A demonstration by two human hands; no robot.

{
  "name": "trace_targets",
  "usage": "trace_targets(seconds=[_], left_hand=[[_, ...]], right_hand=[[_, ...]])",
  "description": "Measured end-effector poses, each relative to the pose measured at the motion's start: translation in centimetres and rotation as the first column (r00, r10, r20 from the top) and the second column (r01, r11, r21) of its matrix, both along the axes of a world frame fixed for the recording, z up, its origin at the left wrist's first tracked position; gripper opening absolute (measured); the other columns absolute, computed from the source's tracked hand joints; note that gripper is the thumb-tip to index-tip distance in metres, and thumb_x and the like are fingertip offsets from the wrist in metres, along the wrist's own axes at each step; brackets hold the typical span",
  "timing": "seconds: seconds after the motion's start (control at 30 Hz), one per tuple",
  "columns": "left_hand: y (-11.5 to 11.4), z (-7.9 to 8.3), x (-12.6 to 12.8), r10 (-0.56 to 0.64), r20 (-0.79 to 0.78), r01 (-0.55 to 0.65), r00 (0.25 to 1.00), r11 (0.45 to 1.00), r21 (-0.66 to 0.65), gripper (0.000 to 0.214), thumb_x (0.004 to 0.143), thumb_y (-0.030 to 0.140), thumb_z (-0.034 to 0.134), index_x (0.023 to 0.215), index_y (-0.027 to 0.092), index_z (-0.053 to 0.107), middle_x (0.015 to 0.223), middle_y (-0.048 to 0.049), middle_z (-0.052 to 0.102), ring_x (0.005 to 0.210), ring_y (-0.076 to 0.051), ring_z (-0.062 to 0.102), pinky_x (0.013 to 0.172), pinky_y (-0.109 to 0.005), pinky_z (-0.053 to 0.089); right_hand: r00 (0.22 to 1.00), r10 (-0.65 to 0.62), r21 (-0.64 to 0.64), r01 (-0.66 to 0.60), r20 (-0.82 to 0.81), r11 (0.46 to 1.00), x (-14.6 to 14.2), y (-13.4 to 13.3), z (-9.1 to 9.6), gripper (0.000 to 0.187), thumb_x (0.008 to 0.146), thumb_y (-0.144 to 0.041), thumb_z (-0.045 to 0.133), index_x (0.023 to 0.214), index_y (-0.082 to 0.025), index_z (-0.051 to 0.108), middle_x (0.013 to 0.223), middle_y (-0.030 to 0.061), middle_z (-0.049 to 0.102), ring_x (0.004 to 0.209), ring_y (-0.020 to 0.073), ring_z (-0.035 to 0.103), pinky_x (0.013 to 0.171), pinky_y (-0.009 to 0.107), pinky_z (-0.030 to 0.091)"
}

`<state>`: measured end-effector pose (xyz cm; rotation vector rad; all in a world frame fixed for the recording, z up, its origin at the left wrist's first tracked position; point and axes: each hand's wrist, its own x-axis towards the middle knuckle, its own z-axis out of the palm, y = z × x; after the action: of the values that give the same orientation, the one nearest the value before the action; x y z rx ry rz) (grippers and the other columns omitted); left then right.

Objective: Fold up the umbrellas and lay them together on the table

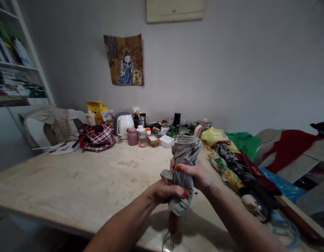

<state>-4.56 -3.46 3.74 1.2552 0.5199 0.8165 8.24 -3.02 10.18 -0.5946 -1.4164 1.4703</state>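
Note:
A grey folding umbrella (186, 147) stands nearly upright over the front of the table, its cloth gathered in twisted folds. Its brown handle (173, 222) points down toward me, with a thin cord loop below it. My left hand (168, 189) is wrapped round the lower part of the cloth, thumb across the front. Higher up, my right hand (190, 171) is closed round the middle of the cloth from the right side. A loose grey flap of cloth or strap sticks out left above my left hand. Most fingers of both hands are hidden behind the umbrella.
Several folded umbrellas (230, 171) lie along the table's right edge beside a yellow bag (215, 136). At the back stand an electric kettle (125, 124), a pink jar (132, 136), a bottle (142, 137) and small boxes (166, 141). A checked bag (100, 138) sits back left.

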Motion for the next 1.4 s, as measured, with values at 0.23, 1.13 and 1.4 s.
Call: trace_targets(seconds=[0.23, 1.13, 1.4], left_hand=[[0.7, 0.5, 1.9, 0.505, -0.159, -0.421, 0.848, 0.826, 0.374, 0.023, 0.054, 0.016, 0.067, 0.077, 0.015, 0.062, 0.072, -0.0013, 0.063, 0.066, -0.015, 0.055, 0.064, -0.027, 0.045], [0.6, -1.5, 0.3, -0.135, 0.225, 0.157, 0.965, 0.984, -0.087, 0.052, 0.045, 0.027, 0.086, 0.091, 0.007, 0.073, 0.080, -0.0111, 0.070, 0.066, -0.016, 0.061, 0.059, -0.024, 0.046], [0.8, -2.8, 1.2, -0.412, 0.428, 0.491, 0.804, 0.866, -0.088, 0.053, 0.052, 0.030, 0.085, 0.097, 0.015, 0.062, 0.068, 0.0032, 0.051, 0.052, -0.008, 0.048, 0.053, -0.023, 0.043]], right_hand=[[0.827, -0.561, 0.162, 0.549, 0.041, 0.820, -1.2, 0.9, -0.2, 0.036, 0.051, -0.029, 0.080, 0.080, -0.016, 0.063, 0.079, 0.0039, 0.068, 0.071, 0.0184, 0.060, 0.067, 0.030, 0.053], [0.980, -0.190, 0.030, 0.189, 0.052, 0.982, 1.0, 0.8, 0.7, 0.042, 0.048, -0.028, 0.083, 0.082, -0.014, 0.062, 0.071, 0.0025, 0.063, 0.058, 0.0147, 0.055, 0.052, 0.028, 0.048], [0.992, -0.114, -0.001, 0.114, -0.059, 0.993, 0.9, 0.6, 0.5, 0.042, 0.050, -0.028, 0.084, 0.084, -0.014, 0.063, 0.066, 0.0009, 0.062, 0.051, 0.0109, 0.051, 0.046, 0.023, 0.045]])
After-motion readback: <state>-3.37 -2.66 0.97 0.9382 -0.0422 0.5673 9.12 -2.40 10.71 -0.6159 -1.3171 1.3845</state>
